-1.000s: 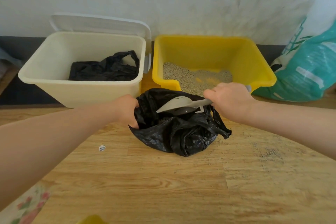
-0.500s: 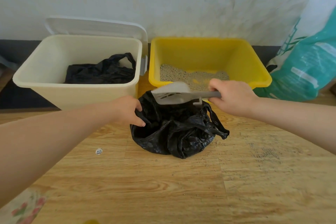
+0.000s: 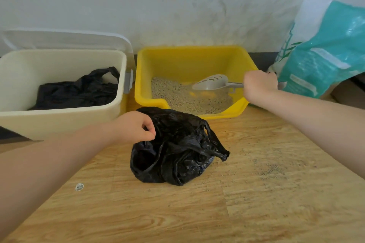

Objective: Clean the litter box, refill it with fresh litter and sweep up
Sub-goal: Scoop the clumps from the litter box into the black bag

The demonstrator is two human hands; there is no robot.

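A yellow litter box point(image 3: 243, 59) stands against the wall with a thin layer of grey litter point(image 3: 177, 96) in its bottom. My right hand point(image 3: 258, 85) grips the handle of a grey slotted scoop point(image 3: 211, 83), whose head hangs over the litter inside the box. A black plastic bag point(image 3: 177, 150) lies crumpled on the wooden floor just in front of the box. My left hand point(image 3: 134, 126) pinches the bag's left edge.
A cream bin point(image 3: 59, 120) with an open white lid point(image 3: 65, 39) stands left of the box and holds a black bag point(image 3: 79, 90). A teal litter sack point(image 3: 324, 53) leans at the right. Spilled grains point(image 3: 270, 167) lie on the floor right of the bag, a small round disc point(image 3: 79, 186) to the left.
My right hand has carried the scoop up and right, from above the black bag into the litter box. My left hand has stayed on the bag's edge.
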